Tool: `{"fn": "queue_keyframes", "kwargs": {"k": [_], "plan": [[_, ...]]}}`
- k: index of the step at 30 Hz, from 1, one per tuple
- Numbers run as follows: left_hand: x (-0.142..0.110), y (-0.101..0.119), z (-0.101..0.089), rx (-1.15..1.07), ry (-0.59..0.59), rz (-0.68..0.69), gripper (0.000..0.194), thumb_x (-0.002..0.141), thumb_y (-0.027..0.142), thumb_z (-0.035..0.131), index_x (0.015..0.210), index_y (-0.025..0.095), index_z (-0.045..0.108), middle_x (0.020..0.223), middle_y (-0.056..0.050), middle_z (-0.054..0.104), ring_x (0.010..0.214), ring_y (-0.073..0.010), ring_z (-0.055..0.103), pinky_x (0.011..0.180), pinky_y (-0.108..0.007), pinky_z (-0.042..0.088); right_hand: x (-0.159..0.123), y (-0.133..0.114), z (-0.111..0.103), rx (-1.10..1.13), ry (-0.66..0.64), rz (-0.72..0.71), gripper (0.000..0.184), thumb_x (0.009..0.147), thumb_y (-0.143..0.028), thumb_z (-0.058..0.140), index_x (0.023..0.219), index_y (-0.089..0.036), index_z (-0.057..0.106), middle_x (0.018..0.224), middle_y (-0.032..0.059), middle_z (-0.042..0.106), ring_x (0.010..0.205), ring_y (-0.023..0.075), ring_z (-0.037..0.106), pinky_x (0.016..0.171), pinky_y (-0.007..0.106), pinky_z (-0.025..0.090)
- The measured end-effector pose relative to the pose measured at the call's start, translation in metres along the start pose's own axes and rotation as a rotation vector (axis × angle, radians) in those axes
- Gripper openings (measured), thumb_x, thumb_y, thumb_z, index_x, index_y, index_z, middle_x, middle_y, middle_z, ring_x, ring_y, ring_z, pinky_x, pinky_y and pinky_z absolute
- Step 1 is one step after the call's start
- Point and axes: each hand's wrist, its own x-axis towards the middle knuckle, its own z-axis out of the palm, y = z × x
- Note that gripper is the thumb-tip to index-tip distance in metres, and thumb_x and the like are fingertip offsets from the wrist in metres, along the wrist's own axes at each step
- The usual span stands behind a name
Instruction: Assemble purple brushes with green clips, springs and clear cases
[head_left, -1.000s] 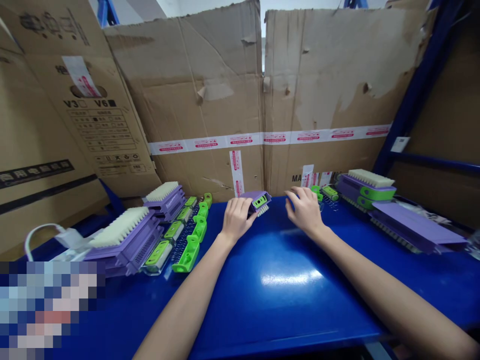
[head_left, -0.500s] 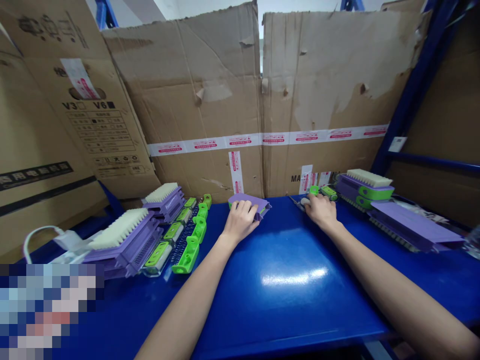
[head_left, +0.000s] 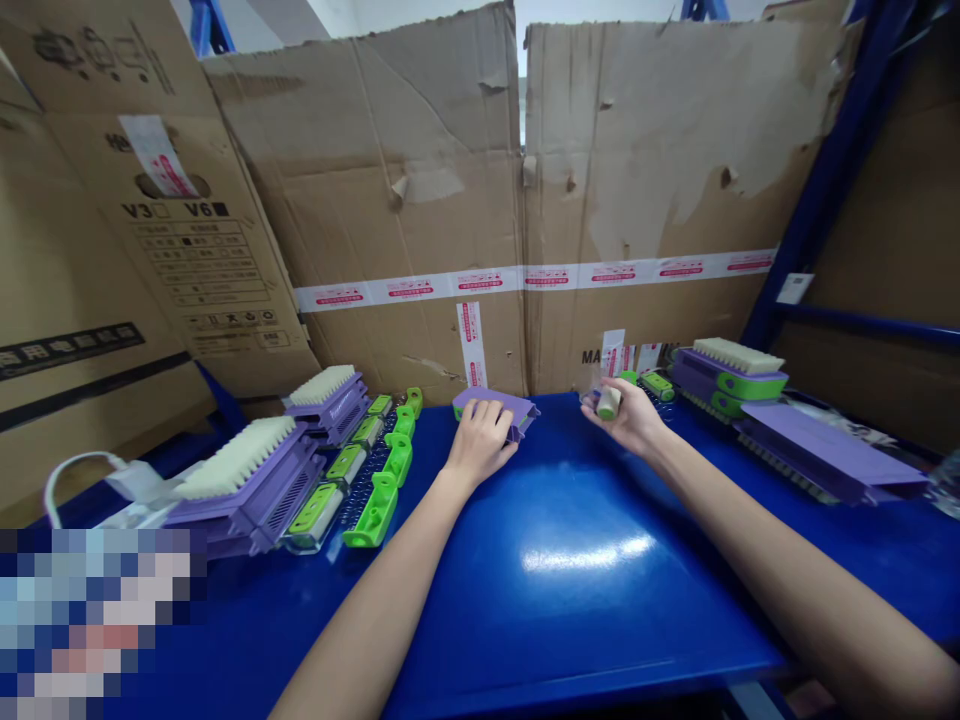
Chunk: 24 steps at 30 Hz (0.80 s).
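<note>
My left hand [head_left: 480, 440] rests over a purple plastic housing [head_left: 520, 412], fingers curled on its top and thumb along its near side. The housing lies on the blue table [head_left: 592, 620] near the cardboard wall, and its open end faces right. To the right, my right hand [head_left: 634, 415] is turned palm up, closed around a screwdriver [head_left: 609, 403]. The pale handle's green-tinted butt points towards me; the shaft is blurred and hard to make out. Just behind that hand lies a small green part [head_left: 628, 378].
At left stand purple brush heads [head_left: 240, 460] with cream bristles, several green-topped blocks [head_left: 347, 463] and a row of green brackets [head_left: 375, 510]. More purple brush parts [head_left: 832, 450] lie at right. Tall cardboard [head_left: 405, 220] closes off the back. A white plug [head_left: 139, 482] with cable sits far left.
My right hand has picked the screwdriver up from the table and rolled palm up, bringing the handle end towards me. My left hand stays on the purple housing.
</note>
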Motion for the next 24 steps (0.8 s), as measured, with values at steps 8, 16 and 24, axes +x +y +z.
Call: {"fn": "queue_keyframes", "kwargs": {"k": [8,16,24], "plan": [[-0.001,0.001,0.001,-0.065,0.017,-0.028,0.035,0.078,0.043,0.062,0.098,0.015,0.056,0.115,-0.016,0.058,0.112,-0.0302,0.051,0.098,-0.047,0.036,-0.005,0.012,-0.001,-1.177,0.137,-0.321,0.034,0.077,-0.043,0.054,0.1,-0.019,0.061,0.085,0.0074,0.066,0.066,0.0176,0.06,0.057,0.026,0.042],[-0.005,-0.001,0.005,-0.098,-0.024,-0.091,0.059,0.077,0.055,0.06,0.118,0.013,0.052,0.13,-0.019,0.052,0.124,-0.0326,0.045,0.106,-0.051,0.028,-0.012,0.017,-0.002,-1.887,0.11,-0.528,0.046,0.084,-0.048,0.047,0.121,-0.022,0.054,0.108,0.0114,0.063,0.087,0.0271,0.065,0.065,0.031,0.044],[-0.005,-0.001,0.009,-0.084,-0.079,-0.126,0.064,0.079,0.056,0.055,0.124,0.012,0.048,0.13,-0.02,0.051,0.124,-0.0323,0.045,0.106,-0.05,0.028,-0.005,0.019,-0.007,-2.071,0.134,-0.629,0.041,0.085,-0.042,0.05,0.12,-0.021,0.052,0.108,0.0115,0.062,0.079,0.0243,0.066,0.061,0.03,0.045]]}}
